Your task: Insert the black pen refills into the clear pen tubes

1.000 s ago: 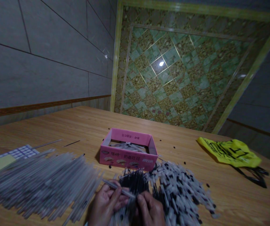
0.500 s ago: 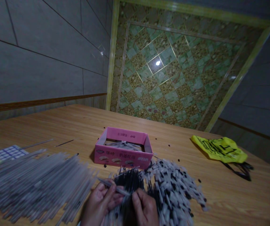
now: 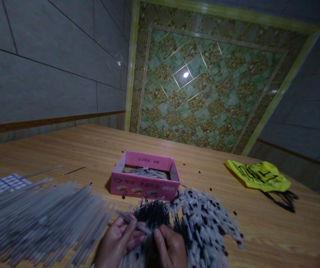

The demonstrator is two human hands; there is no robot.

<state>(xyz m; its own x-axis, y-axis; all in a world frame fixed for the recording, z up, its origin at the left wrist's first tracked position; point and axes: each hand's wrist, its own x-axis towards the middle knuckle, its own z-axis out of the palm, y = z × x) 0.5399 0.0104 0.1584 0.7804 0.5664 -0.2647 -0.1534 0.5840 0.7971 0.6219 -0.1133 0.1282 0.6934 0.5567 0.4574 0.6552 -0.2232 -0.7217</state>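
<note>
My left hand (image 3: 121,238) is closed around a slim translucent tube (image 3: 134,221), which slants down to the right. At the tube's lower end, the thumb and forefinger of my right hand (image 3: 171,243) are pinched together; whatever small part they grip is hidden. Beneath and behind both hands lies a bunch of thin black-filled sticks (image 3: 153,214). A broad pile of long clear tubes (image 3: 45,219) spreads to the left of my left hand. Short whitish pieces with black ends, perhaps caps, form a heap (image 3: 207,227) right of my right hand.
Beyond the hands stands an open pink box (image 3: 146,188) with pale slender pieces inside. A yellow bag (image 3: 257,175) with black lettering and dark straps lies at the right. A checked cloth (image 3: 6,182) is at the left. Small black bits dot the wooden table (image 3: 93,149).
Both hands keep the same hold, with the tube's end still at my right fingertips. The whole view has shifted very slightly.
</note>
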